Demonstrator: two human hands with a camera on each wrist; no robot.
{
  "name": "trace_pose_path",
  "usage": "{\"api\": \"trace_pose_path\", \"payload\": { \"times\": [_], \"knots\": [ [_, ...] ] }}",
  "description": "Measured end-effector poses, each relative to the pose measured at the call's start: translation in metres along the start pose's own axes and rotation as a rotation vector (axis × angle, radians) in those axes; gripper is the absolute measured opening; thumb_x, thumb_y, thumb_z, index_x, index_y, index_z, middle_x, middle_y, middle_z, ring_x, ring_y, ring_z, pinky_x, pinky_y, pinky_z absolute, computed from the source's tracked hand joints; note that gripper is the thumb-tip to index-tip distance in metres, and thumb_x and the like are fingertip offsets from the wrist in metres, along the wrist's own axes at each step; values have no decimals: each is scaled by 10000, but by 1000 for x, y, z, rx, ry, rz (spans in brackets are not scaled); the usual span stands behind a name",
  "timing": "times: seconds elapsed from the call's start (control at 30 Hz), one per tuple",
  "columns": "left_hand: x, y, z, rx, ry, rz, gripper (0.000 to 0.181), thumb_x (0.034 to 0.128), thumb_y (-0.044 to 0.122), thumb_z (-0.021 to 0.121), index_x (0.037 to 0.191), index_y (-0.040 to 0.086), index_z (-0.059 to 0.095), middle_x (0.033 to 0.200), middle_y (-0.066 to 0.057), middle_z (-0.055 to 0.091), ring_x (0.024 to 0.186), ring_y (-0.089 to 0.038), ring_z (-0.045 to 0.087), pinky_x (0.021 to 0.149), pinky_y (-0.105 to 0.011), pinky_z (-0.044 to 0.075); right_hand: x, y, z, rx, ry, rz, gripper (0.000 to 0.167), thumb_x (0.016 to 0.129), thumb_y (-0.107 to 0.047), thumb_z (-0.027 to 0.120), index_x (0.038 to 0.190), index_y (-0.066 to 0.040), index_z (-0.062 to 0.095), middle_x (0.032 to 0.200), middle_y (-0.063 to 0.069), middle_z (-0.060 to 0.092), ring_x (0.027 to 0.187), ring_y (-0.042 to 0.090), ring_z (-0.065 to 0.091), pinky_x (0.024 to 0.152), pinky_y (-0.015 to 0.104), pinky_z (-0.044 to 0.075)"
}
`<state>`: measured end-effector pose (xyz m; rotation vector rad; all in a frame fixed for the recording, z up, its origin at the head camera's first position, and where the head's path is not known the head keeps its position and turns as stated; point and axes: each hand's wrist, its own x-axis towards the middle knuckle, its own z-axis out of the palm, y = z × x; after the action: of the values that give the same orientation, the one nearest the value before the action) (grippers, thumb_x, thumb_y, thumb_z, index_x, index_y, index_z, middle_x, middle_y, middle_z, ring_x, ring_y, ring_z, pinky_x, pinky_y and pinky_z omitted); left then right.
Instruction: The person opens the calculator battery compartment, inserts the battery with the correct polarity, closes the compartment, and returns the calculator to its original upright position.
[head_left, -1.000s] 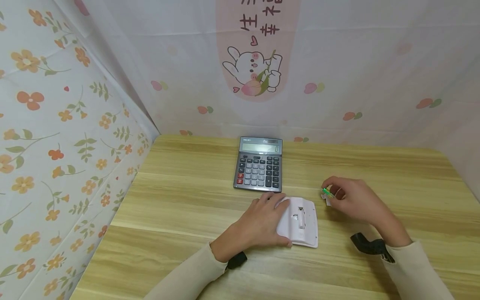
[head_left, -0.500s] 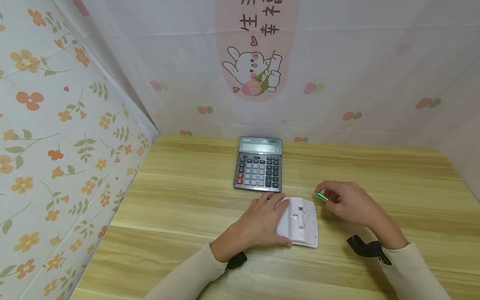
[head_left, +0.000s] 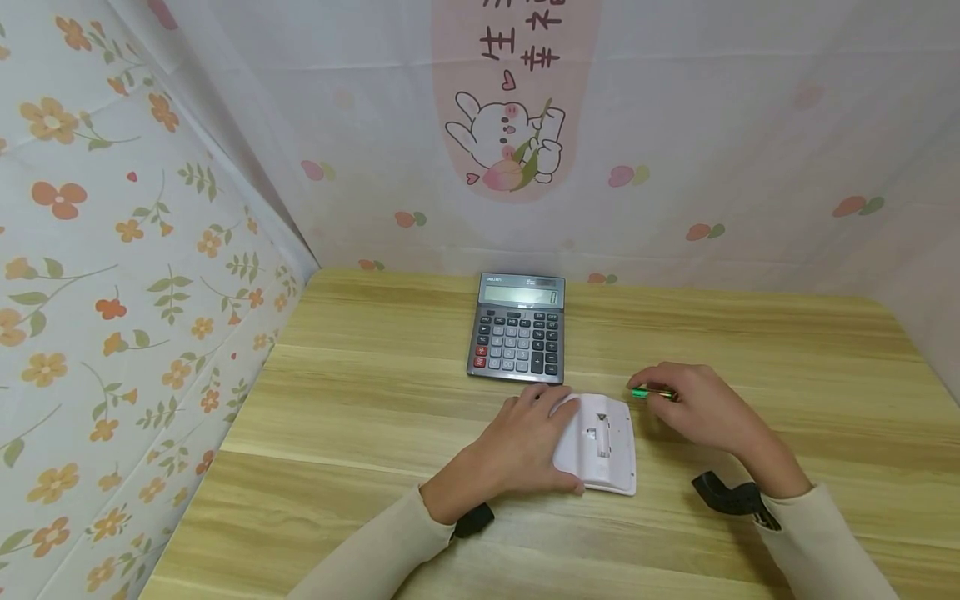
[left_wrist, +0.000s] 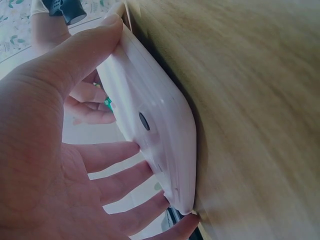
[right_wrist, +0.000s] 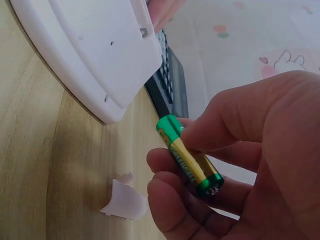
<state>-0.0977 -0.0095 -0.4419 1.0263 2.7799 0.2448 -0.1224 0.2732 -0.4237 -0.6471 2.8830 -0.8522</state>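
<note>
A white device (head_left: 615,442) lies back side up on the table, its battery compartment (head_left: 603,435) uncovered. My left hand (head_left: 517,446) holds its left part, thumb on the near edge and fingers spread toward the far edge; the left wrist view shows a dark round foot (left_wrist: 144,121) on the casing. Just right of the device, my right hand (head_left: 697,404) pinches a green and gold battery (right_wrist: 187,157) between thumb and fingers. Below that hand, a small white battery cover (right_wrist: 124,201) rests on the table in the right wrist view; the hand hides it in the head view.
Behind the device stands a grey calculator (head_left: 517,329) with its display reading 0, close to my left fingertips. The wooden table (head_left: 360,417) meets a printed cloth (head_left: 675,125) at the back and a floral cloth (head_left: 150,333) at the left.
My right hand has shifted left toward the device, and the battery has turned in its fingers to lie nearly level. The left hand and the device have stayed put.
</note>
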Motion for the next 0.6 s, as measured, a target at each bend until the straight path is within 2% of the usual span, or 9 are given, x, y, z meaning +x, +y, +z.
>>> {"api": "trace_pose_path", "payload": {
  "times": [0.27, 0.43, 0.6],
  "knots": [
    [-1, 0, 0, -3, 1, 1, 1104, 807, 752, 860, 1655, 147, 495, 1702, -46, 430, 1515, -300, 427, 1170, -474, 463, 0, 2, 2, 51, -10, 52, 120, 1010, -36, 699, 1087, -100, 766, 1016, -16, 778, 888, 155, 683, 724, 327, 542],
    [0, 0, 0, -6, -2, -3, 1095, 814, 750, 857, 1656, 151, 495, 1708, -43, 424, 1521, -299, 422, 1177, -478, 459, 0, 5, 3, 88, -14, 59, 75, 1036, -75, 694, 1045, -127, 747, 951, -36, 741, 815, 129, 633, 699, 300, 517],
    [-1, 0, 0, -4, 6, -1, 1087, 812, 749, 858, 1648, 151, 505, 1704, -42, 430, 1520, -296, 422, 1167, -472, 466, 2, 6, 5, 192, -48, 88, 53, 1048, -121, 704, 1032, -134, 753, 894, -31, 677, 742, 132, 569, 634, 279, 469]
  ]
}}
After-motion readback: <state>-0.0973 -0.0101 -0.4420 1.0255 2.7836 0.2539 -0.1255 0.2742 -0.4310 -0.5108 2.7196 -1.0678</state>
